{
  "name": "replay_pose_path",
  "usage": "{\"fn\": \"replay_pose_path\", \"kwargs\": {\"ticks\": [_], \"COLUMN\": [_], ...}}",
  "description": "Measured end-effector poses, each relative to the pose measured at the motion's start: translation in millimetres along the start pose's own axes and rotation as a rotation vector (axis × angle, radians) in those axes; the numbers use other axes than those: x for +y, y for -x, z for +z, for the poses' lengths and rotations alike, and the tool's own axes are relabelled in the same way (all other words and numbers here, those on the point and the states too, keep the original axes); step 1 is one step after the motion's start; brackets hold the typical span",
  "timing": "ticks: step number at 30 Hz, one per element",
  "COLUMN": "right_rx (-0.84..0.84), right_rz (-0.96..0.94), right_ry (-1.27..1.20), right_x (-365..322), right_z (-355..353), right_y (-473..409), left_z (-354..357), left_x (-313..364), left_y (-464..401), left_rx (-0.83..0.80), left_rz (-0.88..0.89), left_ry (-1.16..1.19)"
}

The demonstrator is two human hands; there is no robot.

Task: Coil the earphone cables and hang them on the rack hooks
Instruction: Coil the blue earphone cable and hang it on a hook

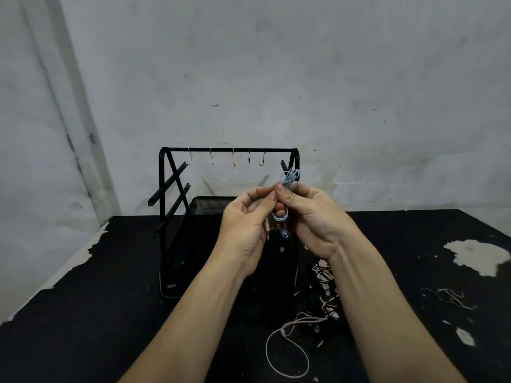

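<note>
While left hand pinches plug end, right hand grips coiled blue earphone cable before rack.

Both forearms are bare up to the frame's lower edge, with no sleeves, watch or rings visible. The left hand and right hand are ungloved, nails short.

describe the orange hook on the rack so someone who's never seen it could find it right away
Find the black wire rack against the wall. Five hooks hang along its top bar. The orange hook is the middle one, the only orange one; its neighbours are pale or black.
</note>
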State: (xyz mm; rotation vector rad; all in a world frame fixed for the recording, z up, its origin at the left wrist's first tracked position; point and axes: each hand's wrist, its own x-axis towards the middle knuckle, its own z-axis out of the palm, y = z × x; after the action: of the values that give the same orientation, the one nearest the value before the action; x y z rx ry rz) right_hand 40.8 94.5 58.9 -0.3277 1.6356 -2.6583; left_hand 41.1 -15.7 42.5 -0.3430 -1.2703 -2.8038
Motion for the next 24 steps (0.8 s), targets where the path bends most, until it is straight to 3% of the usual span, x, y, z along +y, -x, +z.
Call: {"fn": "replay_pose_path", "kwargs": {"ticks": [4,7,15,24], "right_rx": [0.086,0.119,0.054,0.127], "right_rz": [-0.061,-0.132,-0.231,-0.149], "right_ry": [0.200,0.140,0.490,0.389], "right_x": [4.3,10.0,7.3,17.5], "right_z": [7.8,11.9,-4.3,-3.9], "right_y": [2.5,-0.1,-2.9,-6.2], "left_z": [-4.0,-7.1,-12.2,-20.9], "left_x": [-7.4,-10.3,-5.5,0.1], "left_y": [-1.7,-1.3,-6.9,-11.7], "left_rx": [0.103,0.104,0.067,0.035], "left_rz": [0.372,0.474,0.355,0.153], "left_ry": [-0.402,-0.474,-0.440,-0.412]}}
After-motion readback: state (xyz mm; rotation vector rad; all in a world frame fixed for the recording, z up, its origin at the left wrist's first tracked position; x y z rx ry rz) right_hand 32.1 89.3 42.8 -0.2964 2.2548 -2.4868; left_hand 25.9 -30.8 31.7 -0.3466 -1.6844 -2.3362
